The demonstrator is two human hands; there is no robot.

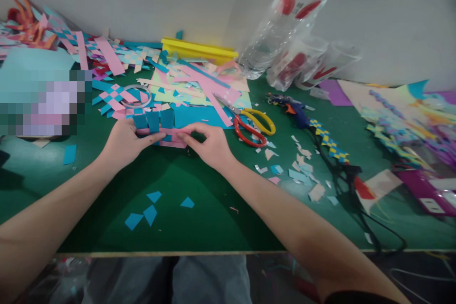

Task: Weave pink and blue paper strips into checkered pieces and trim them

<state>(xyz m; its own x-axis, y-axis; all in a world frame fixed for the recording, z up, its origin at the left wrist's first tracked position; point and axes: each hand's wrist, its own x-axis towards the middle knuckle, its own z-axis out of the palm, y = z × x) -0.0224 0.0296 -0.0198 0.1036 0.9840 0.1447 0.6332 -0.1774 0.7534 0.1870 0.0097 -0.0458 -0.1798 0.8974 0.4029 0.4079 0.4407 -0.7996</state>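
Note:
Between my two hands is a small weave of pink and blue paper strips (173, 138), its blue strips standing up at the back. My left hand (132, 138) pinches its left part, thumb laid along the front. At the right end, my right hand (206, 141) grips a pink strip between thumb and fingers. Just right of that hand lie scissors (254, 126) with one red and one yellow handle, blades pointing back left. A flat blue paper sheet (203, 117) rests behind the hands. Several blue paper scraps (150, 214) lie in front of them.
Woven strips and cut paper (107, 52) heap up along the wall, beside a folded yellow piece (199, 51). A clear roll of tape (135, 96) lies behind my left hand. Rightward are a blue glue gun (297, 109) with its cord, plastic cups (299, 59) and a purple box (423, 190).

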